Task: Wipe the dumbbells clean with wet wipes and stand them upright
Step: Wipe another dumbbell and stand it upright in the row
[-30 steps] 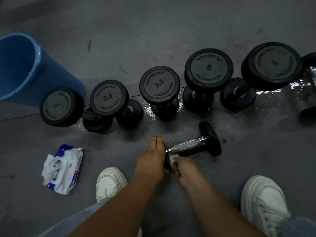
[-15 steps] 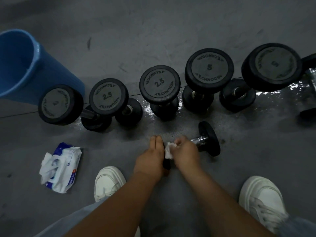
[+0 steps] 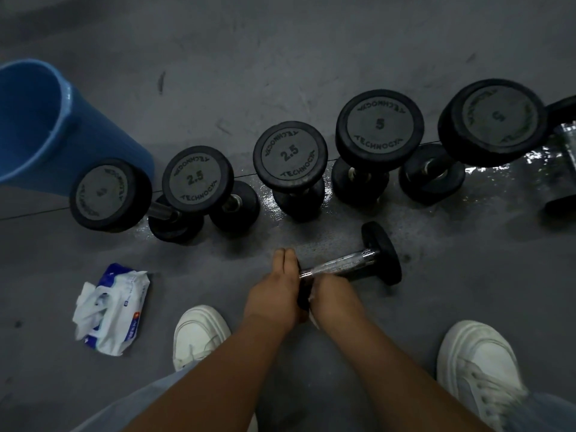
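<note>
**Hands together at near end of the lying dumbbell**

L hand (image 3: 274,294) lies w/ fingers straight over the near weight of the lying dumbbell (image 3: 343,264); its thumb is hidden. R hand (image 3: 335,296) is curled round the bar right beside it, pinching a white wet wipe (image 3: 312,302) against the metal. The two hands almost touch. The dumbbell lies on the grey floor (image 3: 311,57), bar pointing away & to the right, w/ the far weight on a wet, shiny patch.

Just beyond it stands a row of upright dumbbells (image 3: 290,155), five in all. Two are marked 2.5 & two are marked 5. A blue bucket (image 3: 46,126) sits top left, close behind the leftmost one.

A pack of wipes (image 3: 109,310) lies on the floor to the left, a sheet sticking out of the top. White shoes flank the forearms: left shoe (image 3: 199,335) near the pack, right shoe (image 3: 480,366) well off to the right.

The near weight is almost wholly covered by the hands, & only a scrap of the wipe shows. The leftmost dumbbell's number is too dim to read. The bucket is cut off by the frame edge. At the far right a dark object (image 3: 561,198) is also cut off, so can't tell what it is.
</note>
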A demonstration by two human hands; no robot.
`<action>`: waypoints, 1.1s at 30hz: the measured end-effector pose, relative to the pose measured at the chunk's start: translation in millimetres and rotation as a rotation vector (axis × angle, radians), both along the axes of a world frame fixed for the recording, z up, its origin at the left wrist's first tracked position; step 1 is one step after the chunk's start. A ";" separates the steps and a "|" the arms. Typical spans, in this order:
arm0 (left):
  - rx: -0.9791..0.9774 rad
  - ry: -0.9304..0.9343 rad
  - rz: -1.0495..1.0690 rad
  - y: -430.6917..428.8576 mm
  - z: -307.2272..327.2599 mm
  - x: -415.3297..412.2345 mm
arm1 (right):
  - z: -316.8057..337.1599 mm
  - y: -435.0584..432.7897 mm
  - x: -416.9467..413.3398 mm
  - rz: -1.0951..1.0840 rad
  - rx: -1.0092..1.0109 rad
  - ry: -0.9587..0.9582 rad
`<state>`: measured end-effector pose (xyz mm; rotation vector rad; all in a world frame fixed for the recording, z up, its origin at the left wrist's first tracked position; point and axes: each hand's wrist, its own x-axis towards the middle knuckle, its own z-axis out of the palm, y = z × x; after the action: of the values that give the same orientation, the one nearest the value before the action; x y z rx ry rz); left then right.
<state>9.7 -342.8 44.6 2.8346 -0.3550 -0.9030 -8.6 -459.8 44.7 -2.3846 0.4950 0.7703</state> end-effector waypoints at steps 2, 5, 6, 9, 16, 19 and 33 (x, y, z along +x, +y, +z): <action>-0.010 -0.002 0.008 0.5 0.7 0.7 | 0.4 -3.8 -2.9 -0.158 0.025 -0.145; -0.010 -0.002 0.008 0.2 0.5 -0.6 | -0.1 1.9 5.6 -0.190 0.064 -0.281; -0.010 -0.007 0.002 0.2 0.6 -0.4 | 1.0 3.1 7.7 -0.147 0.051 -0.232; -0.010 -0.008 -0.001 -0.6 0.5 1.2 | 6.8 -11.0 4.3 -0.253 -0.002 -0.075; 0.030 0.018 0.002 -1.7 2.8 3.8 | 2.6 -21.3 -20.8 -1.162 0.352 -0.339; 0.029 0.013 -0.003 -0.4 1.5 2.9 | 1.0 -10.8 -11.6 -1.113 0.301 -0.357; 0.019 -0.008 0.000 -1.8 4.1 4.7 | -20.7 -20.3 0.2 -0.627 0.189 -0.053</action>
<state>14.4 -344.6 48.7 2.8561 -0.3501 -0.8995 -8.4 -480.1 24.0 -1.9015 1.0287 0.4405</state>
